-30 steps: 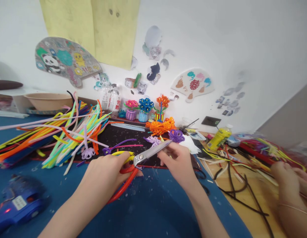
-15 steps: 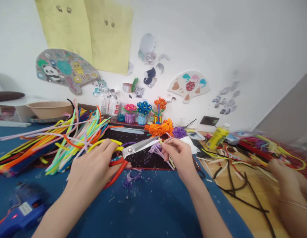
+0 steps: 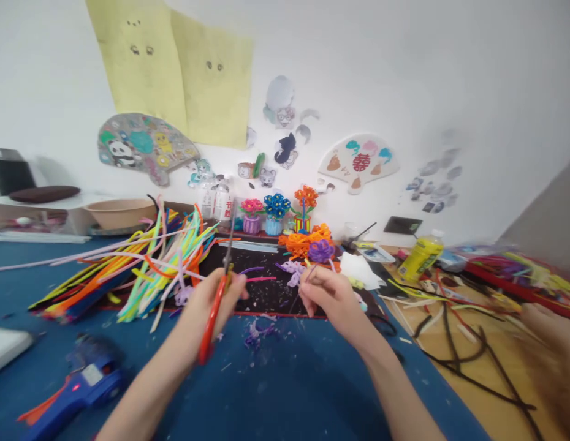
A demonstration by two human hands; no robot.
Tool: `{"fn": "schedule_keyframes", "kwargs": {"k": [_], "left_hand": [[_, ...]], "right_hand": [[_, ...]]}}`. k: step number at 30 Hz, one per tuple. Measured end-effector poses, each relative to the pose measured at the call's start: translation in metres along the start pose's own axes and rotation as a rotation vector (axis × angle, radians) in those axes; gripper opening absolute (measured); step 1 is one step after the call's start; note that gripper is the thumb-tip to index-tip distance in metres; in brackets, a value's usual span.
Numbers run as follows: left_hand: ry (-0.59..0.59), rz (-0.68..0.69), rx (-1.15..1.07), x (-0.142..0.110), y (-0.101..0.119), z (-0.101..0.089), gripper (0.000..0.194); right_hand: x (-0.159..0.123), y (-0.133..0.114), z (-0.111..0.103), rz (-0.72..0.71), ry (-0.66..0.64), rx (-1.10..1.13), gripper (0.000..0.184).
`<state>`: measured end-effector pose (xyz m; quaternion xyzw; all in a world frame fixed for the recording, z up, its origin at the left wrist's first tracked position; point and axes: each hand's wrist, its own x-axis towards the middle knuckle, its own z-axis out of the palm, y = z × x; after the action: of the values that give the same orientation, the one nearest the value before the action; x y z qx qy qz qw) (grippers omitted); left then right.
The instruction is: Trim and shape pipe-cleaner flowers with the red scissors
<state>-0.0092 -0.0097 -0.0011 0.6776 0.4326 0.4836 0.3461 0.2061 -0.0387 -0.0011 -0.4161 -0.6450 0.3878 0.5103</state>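
Note:
My left hand (image 3: 200, 311) is wrapped round a pair of scissors (image 3: 214, 321) with red and yellow handles, the blades pointing up and away. At the centre right, my right hand (image 3: 334, 299) is closed in a pinch on thin lilac pipe cleaner. A lilac pipe-cleaner flower (image 3: 292, 273) shows just beyond those fingertips; whether it joins the held piece I cannot tell. Purple clippings (image 3: 258, 334) lie on the blue table between my wrists. Behind my right hand sit a purple pipe-cleaner flower (image 3: 321, 250) and a heap of orange ones (image 3: 307, 241).
Bundled pipe cleaners (image 3: 142, 263) spread at left, above a blue glue gun (image 3: 89, 380) with a lit red light. Small potted flowers (image 3: 273, 214) line the wall. At right stand a yellow bottle (image 3: 421, 256), black strips (image 3: 482, 367) and another person's blurred hand (image 3: 540, 321).
The scissors have swung from lying across toward my right fingers to pointing upward, and my left hand has moved away from the right. The view has shifted slightly left.

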Motion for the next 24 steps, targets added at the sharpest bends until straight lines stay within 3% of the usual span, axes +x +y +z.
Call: {"fn": "schedule_keyframes", "kwargs": {"k": [2, 4, 10, 14, 18, 24], "left_hand": [[-0.148, -0.108, -0.219, -0.003, 0.003, 0.014, 0.031], [-0.183, -0.139, -0.382, -0.006, 0.005, 0.024, 0.028], [-0.196, -0.303, -0.605, -0.011, 0.000, 0.029, 0.033], [-0.180, -0.330, -0.616, -0.011, -0.001, 0.029, 0.034], [-0.060, -0.270, -0.566, -0.008, 0.001, 0.028, 0.034], [0.084, -0.217, -0.519, -0.009, 0.005, 0.029, 0.031]], "right_hand": [[-0.004, -0.003, 0.010, 0.062, -0.176, -0.035, 0.016], [-0.008, -0.007, 0.018, 0.087, -0.326, -0.076, 0.015], [-0.009, -0.010, 0.022, 0.097, -0.478, -0.092, 0.018], [-0.009, -0.008, 0.021, 0.113, -0.513, -0.111, 0.018], [-0.008, -0.001, 0.022, 0.163, -0.516, -0.052, 0.021], [-0.004, 0.006, 0.029, 0.154, -0.296, -0.095, 0.020]]}}
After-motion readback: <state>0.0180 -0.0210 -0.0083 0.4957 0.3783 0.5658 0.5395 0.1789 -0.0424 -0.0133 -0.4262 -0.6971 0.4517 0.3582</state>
